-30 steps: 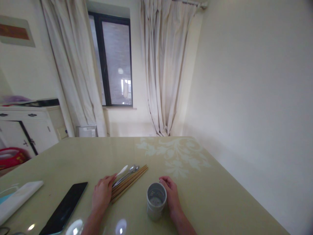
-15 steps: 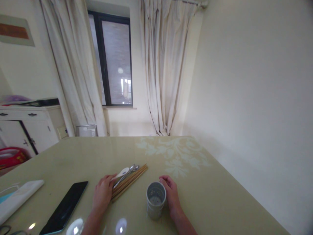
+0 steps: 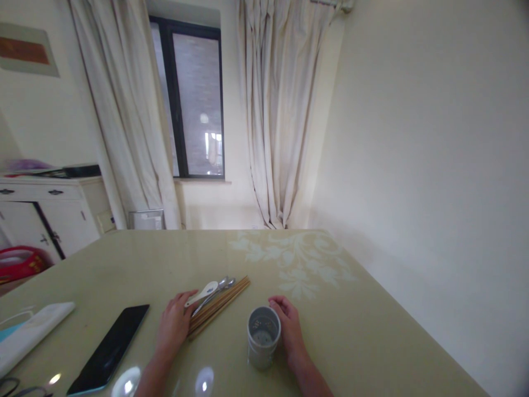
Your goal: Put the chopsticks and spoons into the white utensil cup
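Note:
My left hand (image 3: 174, 324) rests at the near end of a bundle of wooden chopsticks (image 3: 223, 303). Its thumb and fingers are apart, with the handle of a white ceramic spoon (image 3: 203, 292) lying between them. Beside that spoon, on top of or against the chopsticks, are metal spoons (image 3: 225, 283); their handles are partly hidden. A grey utensil holder (image 3: 263, 342) stands upright on the table, with holes in its bottom and nothing inside. Curled against the holder's right side is my right hand (image 3: 288, 325), fingertips behind the rim; its thumb is hidden.
On the glossy table (image 3: 372, 342), a black phone or tablet (image 3: 111, 347) lies left of my left arm. Further left are a white flat object (image 3: 41, 333) and, at the corner, dark scissor-like loops (image 3: 28, 390). A wall (image 3: 446, 193) borders the table's right side.
The white spoon has turned slightly, so more of its handle shows between my left fingers and thumb. My right hand and the holder have stayed in place.

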The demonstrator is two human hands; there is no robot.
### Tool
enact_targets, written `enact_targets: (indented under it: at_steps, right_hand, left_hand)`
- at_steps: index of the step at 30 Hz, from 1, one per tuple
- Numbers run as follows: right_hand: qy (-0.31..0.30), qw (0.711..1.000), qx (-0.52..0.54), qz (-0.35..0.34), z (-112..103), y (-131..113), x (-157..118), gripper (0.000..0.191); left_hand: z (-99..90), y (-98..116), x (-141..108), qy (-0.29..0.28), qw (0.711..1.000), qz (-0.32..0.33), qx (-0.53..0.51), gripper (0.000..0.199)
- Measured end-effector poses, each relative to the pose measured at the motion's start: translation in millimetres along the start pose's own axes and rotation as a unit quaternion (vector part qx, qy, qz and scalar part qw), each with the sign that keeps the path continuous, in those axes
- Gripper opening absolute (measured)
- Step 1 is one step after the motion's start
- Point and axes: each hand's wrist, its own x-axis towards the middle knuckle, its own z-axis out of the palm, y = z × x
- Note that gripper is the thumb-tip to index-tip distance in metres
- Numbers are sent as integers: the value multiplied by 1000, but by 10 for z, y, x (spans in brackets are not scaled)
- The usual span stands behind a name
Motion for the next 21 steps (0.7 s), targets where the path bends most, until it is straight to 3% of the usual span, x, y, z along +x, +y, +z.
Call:
enact_targets:
  at_steps: [6, 11, 15, 21]
  right_hand:
    - [4, 1000, 8, 12, 13, -23, -1, 45]
    - [8, 1000, 8, 11, 23, -47, -39, 43]
    - [2, 1000, 10, 8, 19, -44, -46, 43]
    - [0, 1000, 4, 3, 10, -43, -31, 43]
  left_hand:
    - [-6, 18, 12, 14, 999, 47, -21, 44]
    - [-85, 354, -88, 74, 992, 91, 54, 37]
    - [17, 717, -246, -13, 978, 166, 124, 29]
    - [186, 945, -394, -60, 976, 130, 161, 26]
